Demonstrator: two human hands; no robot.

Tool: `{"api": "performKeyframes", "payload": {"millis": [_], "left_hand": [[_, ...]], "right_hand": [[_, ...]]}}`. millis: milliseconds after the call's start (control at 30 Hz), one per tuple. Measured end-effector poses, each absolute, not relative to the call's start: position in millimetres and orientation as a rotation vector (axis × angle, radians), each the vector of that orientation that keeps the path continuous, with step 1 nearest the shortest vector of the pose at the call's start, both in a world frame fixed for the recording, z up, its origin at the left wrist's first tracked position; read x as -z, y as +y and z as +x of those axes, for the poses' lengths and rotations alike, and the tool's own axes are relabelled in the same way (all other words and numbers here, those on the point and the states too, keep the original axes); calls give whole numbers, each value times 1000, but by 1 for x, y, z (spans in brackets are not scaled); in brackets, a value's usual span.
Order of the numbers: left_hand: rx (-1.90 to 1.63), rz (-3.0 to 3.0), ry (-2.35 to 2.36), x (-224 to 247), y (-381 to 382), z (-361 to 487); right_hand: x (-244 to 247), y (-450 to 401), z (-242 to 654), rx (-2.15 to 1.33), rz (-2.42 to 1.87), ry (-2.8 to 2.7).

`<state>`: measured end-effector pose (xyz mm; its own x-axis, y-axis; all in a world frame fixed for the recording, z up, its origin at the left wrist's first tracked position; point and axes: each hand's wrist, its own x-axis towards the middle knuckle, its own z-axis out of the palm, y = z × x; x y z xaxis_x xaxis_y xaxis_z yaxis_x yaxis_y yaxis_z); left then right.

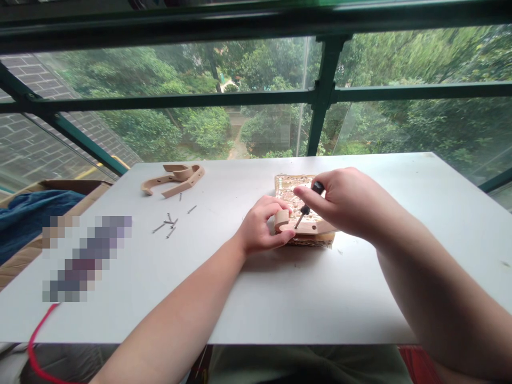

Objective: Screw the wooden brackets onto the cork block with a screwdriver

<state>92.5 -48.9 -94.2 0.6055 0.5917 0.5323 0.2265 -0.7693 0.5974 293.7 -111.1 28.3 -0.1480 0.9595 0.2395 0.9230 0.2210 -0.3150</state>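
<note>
- Landmark: the layered block [290, 192]; along its near edge I note the wooden piece [306, 228], long axis running left to right.
- Left hand [262, 224], at the block's left side: curled, gripping the piece's rounded end, nearer to the screwdriver [305, 209] tip.
- Right hand [348, 200], over the block's right: closed round the handle, shaft slanting down-left to the piece.
- Loose screws [173, 224]: well left of the block.
- Wooden hooks [187, 183]: farther left-back of the block.
</note>
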Motion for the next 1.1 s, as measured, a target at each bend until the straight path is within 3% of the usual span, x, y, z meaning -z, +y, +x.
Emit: {"api": "performKeyframes", "payload": {"millis": [433,600,1100], "left_hand": [[-1001,2358,712,96,-49,92],[-1004,2346,687,95,-48,92],[-992,2354,653,94,-48,92]], "right_hand": [[-22,-107,298,-443,-1132,-2315],[-30,-110,308,-542,-1140,-2404],[-39,-114,317,-402,-1263,-2460]]}}
